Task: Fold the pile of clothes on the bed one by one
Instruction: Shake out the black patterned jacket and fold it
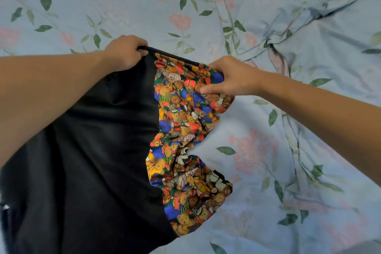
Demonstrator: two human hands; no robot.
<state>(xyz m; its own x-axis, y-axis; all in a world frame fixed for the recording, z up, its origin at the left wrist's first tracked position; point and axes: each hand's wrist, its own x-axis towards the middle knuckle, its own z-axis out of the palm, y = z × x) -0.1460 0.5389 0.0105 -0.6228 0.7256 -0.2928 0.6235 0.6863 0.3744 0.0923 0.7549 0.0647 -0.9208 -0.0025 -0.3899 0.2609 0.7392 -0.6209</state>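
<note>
Black garment [92,150] hangs gripped by left fingers [142,50], right fingers [214,88] pinching its hem.

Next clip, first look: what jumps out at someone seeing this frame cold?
The eye lands on the garment held up at centre: mostly black, with a bright teddy-bear print panel down its right side. The left hand grips its black top edge, and the right hand pinches the printed part near the top. Behind lies the pale blue floral bedsheet, rumpled at upper right.
</note>
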